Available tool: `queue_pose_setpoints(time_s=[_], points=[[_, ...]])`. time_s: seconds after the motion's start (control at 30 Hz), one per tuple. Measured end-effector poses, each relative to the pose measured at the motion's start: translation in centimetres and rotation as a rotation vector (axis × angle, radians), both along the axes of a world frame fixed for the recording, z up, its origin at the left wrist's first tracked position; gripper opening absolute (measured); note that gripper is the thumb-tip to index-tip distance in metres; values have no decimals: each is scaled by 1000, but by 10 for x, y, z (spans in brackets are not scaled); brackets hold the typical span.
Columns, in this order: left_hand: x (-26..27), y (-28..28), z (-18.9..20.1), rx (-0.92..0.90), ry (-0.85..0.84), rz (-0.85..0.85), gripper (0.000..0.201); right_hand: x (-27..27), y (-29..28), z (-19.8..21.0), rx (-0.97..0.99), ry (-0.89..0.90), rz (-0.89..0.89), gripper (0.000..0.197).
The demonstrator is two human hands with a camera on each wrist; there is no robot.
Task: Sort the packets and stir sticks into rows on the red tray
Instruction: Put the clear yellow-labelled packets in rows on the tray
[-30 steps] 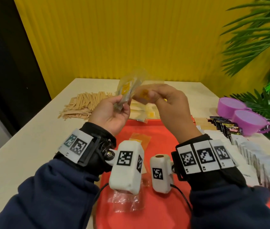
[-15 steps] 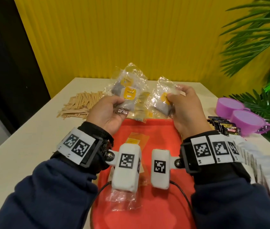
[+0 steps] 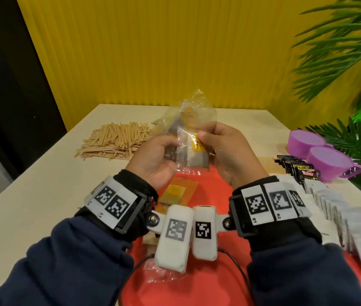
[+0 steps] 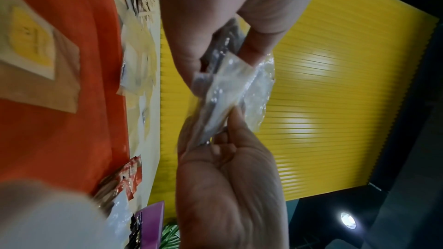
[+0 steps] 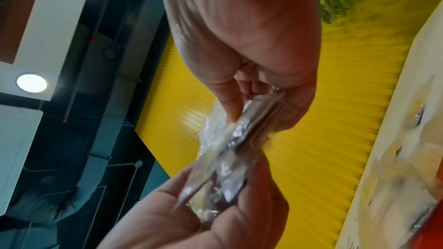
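Packets in clear wrap (image 3: pixel 191 149) sit pinched between my two hands, held up in the air above the far end of the red tray (image 3: pixel 208 277). Nearest me, under the wrists, a crumpled scrap of clear film (image 3: pixel 157 269) lies on the tray, and a little further in a flat packet with a yellow label (image 3: pixel 178 191) rests there alone. Along the tray's right side I see a row of white sachets (image 3: pixel 338 215) overlapping like tiles, with a shorter row of dark sachets (image 3: pixel 296 171) beyond them.

My left hand (image 3: pixel 155 160) has its fingers curled round the lower left of the bundle; my right hand (image 3: pixel 230 155) nips the upper right edge between thumb and fingers. Both wrist views show the wrap stretched between the two grips, blurred, so I cannot tell whether it holds one packet or several.

I judge this to be the step of working the yellow-labelled packets free for a new row. Next I would need to separate one and lay it flat beside the lone packet, edges squared.

Further off, the stir sticks (image 3: pixel 115 140) lie in a loose heap on the table (image 3: pixel 31 195), left of the tray and not yet sorted. Two purple cups (image 3: pixel 316 151) stand at the far right.
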State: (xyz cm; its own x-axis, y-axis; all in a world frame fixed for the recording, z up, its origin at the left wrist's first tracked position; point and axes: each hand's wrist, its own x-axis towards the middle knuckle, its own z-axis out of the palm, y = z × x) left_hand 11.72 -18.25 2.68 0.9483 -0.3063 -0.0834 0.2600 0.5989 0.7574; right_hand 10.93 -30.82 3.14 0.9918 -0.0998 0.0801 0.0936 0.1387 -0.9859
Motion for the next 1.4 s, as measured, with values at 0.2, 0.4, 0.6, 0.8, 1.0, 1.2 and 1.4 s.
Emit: queue_pose_setpoints(time_s=[0.2,0.4,0.6,0.8,1.0,1.2,1.4], points=[[4,3,-1,-28,33,-10,37,-2,-4,-1,-57,-14,23,24],[10,8,3,58,78,150,7,-1,-15,2,-37,-18,4,25],[2,4,5,42,35,70,16,2,-17,-2,-126,-32,-25,26],[1,6,6,125,32,97,6,4,-16,-3,-144,-60,-36,27],[0,7,10,118,23,173,23,4,-22,-3,-88,-71,-70,24],[1,7,7,59,42,192,39,0,-12,-3,-95,-4,26,20],[5,8,6,-33,26,210,32,3,-18,-2,-55,3,-17,25]])
